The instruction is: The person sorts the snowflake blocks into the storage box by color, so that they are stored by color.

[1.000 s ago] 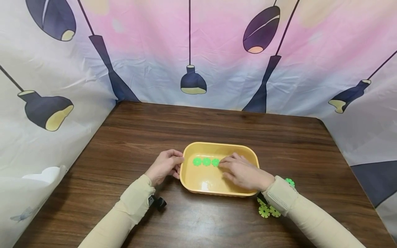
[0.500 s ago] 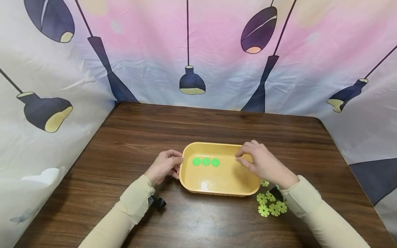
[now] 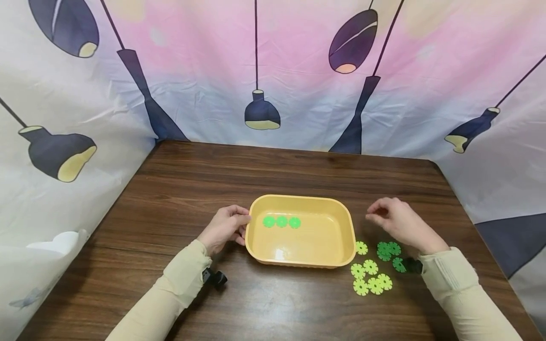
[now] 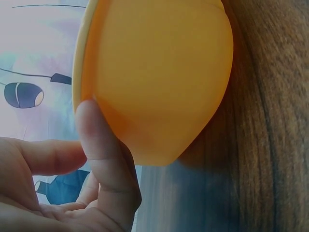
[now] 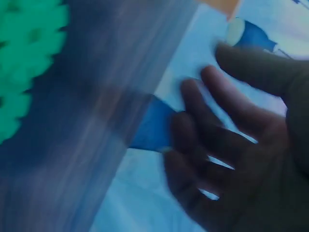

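At left, the left hand (image 3: 223, 229) pinches the left end of the yellow tray (image 3: 317, 237), which sits upright on the table (image 3: 192, 180). The tray looks light, stiff and smooth, probably plastic; its rim seems the surest hold. Inside, toward the far left, three green discs (image 3: 281, 221) lie in a row. Just right of the tray are yellow-green discs (image 3: 370, 267), with darker green discs (image 3: 384, 249) to their right, some overlapping. All look thin, light and fairly stiff, best pinched by their notched edges. Farther right, the right hand (image 3: 403, 222) hangs above the table, apart from the tray, fingers loosely bent.

The left wrist view shows a fingertip against the tray's outer wall, hidden in the head view; only the latter shows the tray's inside. The right wrist view, though blurred, shows thumb and fingers apart with nothing between.
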